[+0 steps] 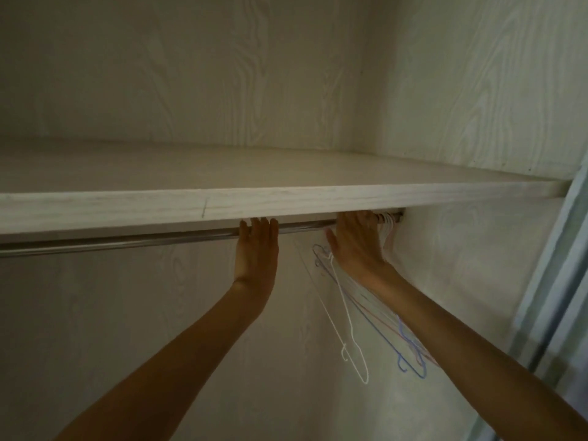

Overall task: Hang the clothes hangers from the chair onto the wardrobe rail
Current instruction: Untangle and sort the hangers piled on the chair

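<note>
A metal wardrobe rail [127, 241] runs left to right just under a pale wooden shelf [286, 198]. Several thin wire hangers [352, 332], white, blue and red, hang bunched at the rail's right end, and their hooks [388, 222] crowd against the side wall. My right hand [356, 246] lies flat against this bunch with straight fingers reaching up to the rail, the fingertips partly hidden by the shelf edge. My left hand [256, 253] rests on the rail further left, its fingers straight and laid over the bar. The chair is out of view.
The wardrobe's back wall and right side wall [477, 249] enclose the space. A pale sliding door frame [560, 265] stands at the far right. The long left stretch of the rail carries no hangers.
</note>
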`<state>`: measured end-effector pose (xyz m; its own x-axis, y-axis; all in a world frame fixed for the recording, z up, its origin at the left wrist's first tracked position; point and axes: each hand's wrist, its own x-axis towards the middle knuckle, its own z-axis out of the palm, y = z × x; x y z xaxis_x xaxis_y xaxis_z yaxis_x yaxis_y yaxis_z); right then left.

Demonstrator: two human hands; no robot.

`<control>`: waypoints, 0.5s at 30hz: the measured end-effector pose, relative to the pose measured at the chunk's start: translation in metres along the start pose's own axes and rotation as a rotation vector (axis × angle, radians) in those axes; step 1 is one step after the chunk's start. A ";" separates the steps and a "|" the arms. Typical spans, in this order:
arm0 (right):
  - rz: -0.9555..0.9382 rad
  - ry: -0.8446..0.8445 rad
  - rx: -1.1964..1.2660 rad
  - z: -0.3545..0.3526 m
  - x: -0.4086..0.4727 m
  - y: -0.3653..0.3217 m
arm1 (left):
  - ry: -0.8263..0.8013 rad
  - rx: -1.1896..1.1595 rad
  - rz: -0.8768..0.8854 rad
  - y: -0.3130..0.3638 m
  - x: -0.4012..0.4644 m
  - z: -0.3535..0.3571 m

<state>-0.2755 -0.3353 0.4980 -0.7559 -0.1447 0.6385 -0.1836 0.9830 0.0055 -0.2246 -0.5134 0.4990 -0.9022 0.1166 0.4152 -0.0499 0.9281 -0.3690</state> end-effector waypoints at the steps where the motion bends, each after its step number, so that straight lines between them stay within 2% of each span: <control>1: -0.051 -0.045 -0.044 0.011 0.004 0.003 | -0.011 0.022 -0.003 0.001 0.000 0.000; 3: -0.121 -0.065 -0.072 0.025 0.010 0.012 | -0.013 0.055 -0.015 0.003 0.002 0.002; 7: -0.173 0.152 -0.070 0.031 0.010 0.042 | -0.019 0.148 -0.023 0.010 0.003 0.000; 15: -0.122 0.068 -0.237 0.030 0.012 0.093 | 0.014 0.206 -0.087 0.019 0.002 0.005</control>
<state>-0.3208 -0.2487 0.4834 -0.6920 -0.2634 0.6721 -0.1126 0.9591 0.2599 -0.2297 -0.4973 0.4892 -0.8848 0.0457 0.4638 -0.2146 0.8434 -0.4925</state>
